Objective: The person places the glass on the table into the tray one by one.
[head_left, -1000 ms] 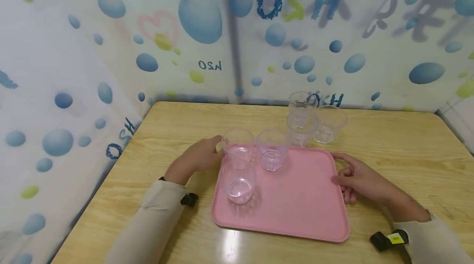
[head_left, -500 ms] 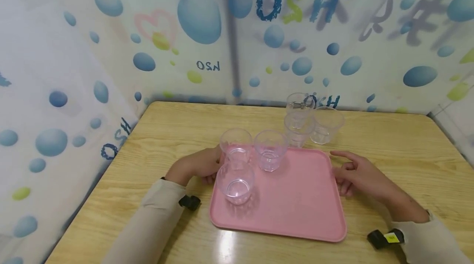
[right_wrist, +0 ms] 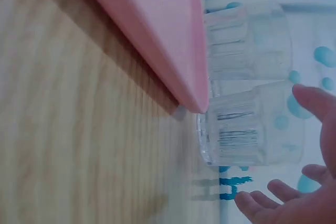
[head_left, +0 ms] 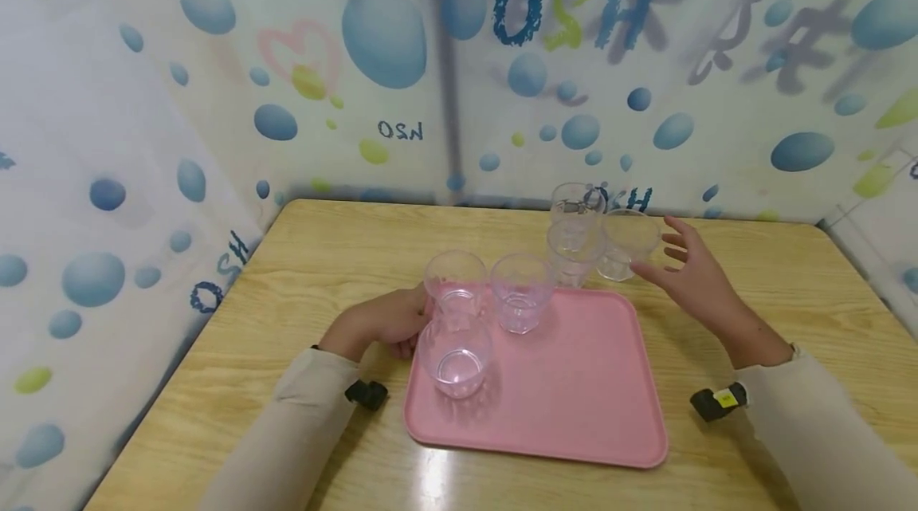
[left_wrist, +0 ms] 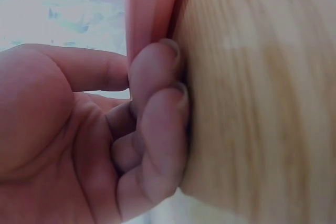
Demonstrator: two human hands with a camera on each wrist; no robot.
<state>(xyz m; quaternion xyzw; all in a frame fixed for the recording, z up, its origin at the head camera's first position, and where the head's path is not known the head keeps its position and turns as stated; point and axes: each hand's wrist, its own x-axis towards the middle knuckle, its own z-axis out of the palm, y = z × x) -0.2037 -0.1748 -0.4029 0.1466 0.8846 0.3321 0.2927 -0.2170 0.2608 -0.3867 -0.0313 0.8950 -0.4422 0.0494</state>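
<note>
A pink tray (head_left: pixel 574 383) lies on the table with three clear plastic cups on its left part: a front cup (head_left: pixel 456 359), a back left cup (head_left: pixel 453 272) and a cup to its right (head_left: pixel 521 292). My left hand (head_left: pixel 387 318) grips the tray's left edge, its fingers curled against the rim (left_wrist: pixel 152 9) in the left wrist view. With fingers spread, my right hand (head_left: pixel 692 280) is beside a clear cup (head_left: pixel 629 236) behind the tray. In the right wrist view, thumb and fingers stand around that cup's (right_wrist: pixel 257 129) mouth; contact is unclear.
Two more clear cups stand behind the tray, a nearer cup (head_left: pixel 576 252) and a farther cup (head_left: pixel 574 200). The wooden table (head_left: pixel 344 240) meets a patterned backdrop (head_left: pixel 473 96) at the back and left.
My right hand has left the tray's right edge and moved back to the cup behind it, fingers spreading. My left hand has shifted slightly, its fingers lower at the tray's edge.
</note>
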